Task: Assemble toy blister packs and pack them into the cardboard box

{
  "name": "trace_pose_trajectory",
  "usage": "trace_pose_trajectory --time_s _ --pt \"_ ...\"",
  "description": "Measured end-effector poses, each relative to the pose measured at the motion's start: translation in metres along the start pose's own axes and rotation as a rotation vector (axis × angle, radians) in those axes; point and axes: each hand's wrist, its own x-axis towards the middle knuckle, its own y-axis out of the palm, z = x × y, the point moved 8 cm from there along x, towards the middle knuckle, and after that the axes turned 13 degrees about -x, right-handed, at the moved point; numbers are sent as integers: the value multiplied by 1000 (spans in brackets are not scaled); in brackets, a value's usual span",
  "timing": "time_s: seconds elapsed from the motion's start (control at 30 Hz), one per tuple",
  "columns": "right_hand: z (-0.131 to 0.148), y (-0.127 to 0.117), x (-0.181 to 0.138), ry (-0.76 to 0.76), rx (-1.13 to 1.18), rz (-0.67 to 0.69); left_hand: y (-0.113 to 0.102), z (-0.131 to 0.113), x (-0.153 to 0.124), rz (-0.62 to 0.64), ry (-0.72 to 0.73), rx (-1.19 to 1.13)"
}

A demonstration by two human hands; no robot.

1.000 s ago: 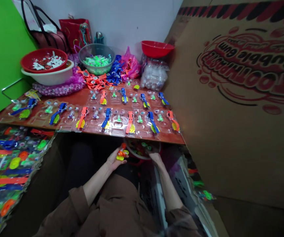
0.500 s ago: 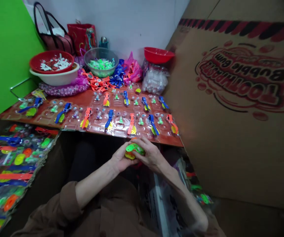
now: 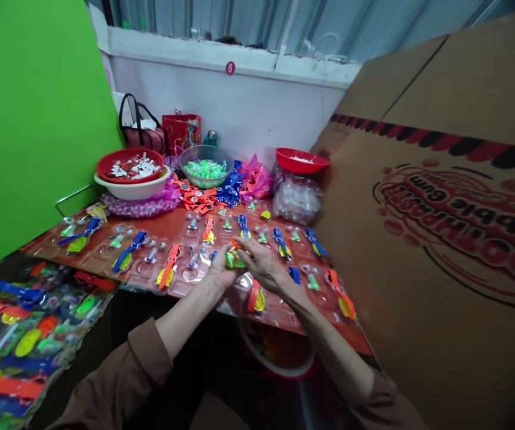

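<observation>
My left hand is closed around a small bunch of bright plastic pieces, green with some orange; their exact kind is hard to make out. From the right, my right hand has its fingers on the same bunch. Both hands are over clear blister trays on the red-brown tabletop. Tray pockets hold blue and orange toy watches, yellow discs and small green-capped tubes. My hands hide some of the trays in the middle.
Behind the trays are a grey bowl of green pieces, a red basin of white pieces, piled orange straps and blue straps. Filled packs lie at left. A large carton walls the right; a bucket sits below the table edge.
My hands have moved forward from below the table edge to over the trays, still holding the plastic pieces. The view has tilted up, showing more wall and the bucket.
</observation>
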Motion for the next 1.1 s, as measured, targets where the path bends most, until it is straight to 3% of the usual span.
trace_pose_trajectory --time_s 0.2,0.37,0.47,0.6,0.7,0.8,0.93,1.1 --pt "-21 16 26 123 150 -78 -1 -24 26 -33 44 -34" --pt "-51 22 43 310 514 -94 2 -33 31 31 23 -49" --pt "-75 26 47 426 690 -111 -1 -36 28 16 4 -40" --pt "-119 16 41 554 729 -141 -5 -45 18 -61 11 4" --pt "-148 6 31 603 768 -97 -3 -66 5 -106 73 48" --pt "-161 5 22 617 850 -2 -3 -92 -10 -147 150 78" --pt "-159 13 20 636 769 71 -9 -119 -21 -159 188 77" --pt "-161 32 47 581 432 39 -14 -126 -25 -161 197 93"
